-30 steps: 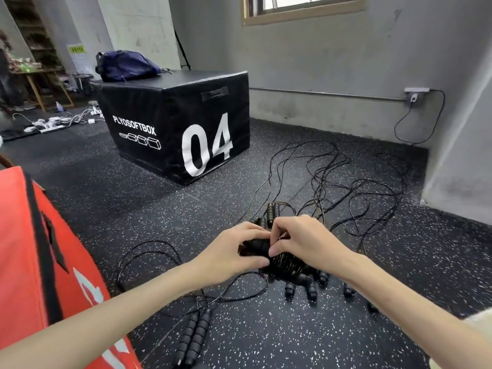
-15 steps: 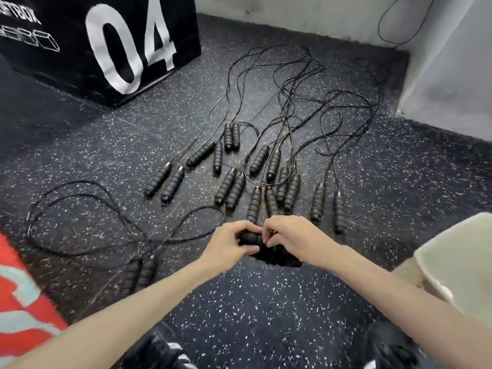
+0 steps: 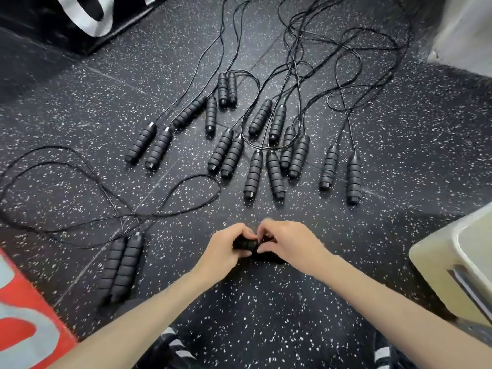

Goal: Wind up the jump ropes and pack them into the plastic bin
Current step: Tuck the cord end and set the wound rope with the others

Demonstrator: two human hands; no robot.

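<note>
Both my hands meet low in the middle of the view over a wound black jump rope bundle [image 3: 246, 244]. My left hand [image 3: 226, 251] grips its handles from the left. My right hand [image 3: 288, 245] pinches the cord wrapped round it from the right; most of the bundle is hidden under my fingers. Several more black jump ropes [image 3: 277, 155] lie unwound on the speckled floor beyond, handles towards me, cords trailing away. Another pair of handles [image 3: 123, 267] lies at the left with its cord looped. The pale plastic bin [image 3: 452, 265] stands at the right edge.
A black plyo box [image 3: 66, 20] with white numerals stands at the top left. A red soft box [image 3: 24, 315] fills the lower left corner. A grey wall base [image 3: 463, 30] shows at the top right. My shoes [image 3: 175, 347] are at the bottom.
The view has tilted from the room down to the floor. My hands stay together on the rope bundle, now lower and nearer my body, with the bin in view at the right.
</note>
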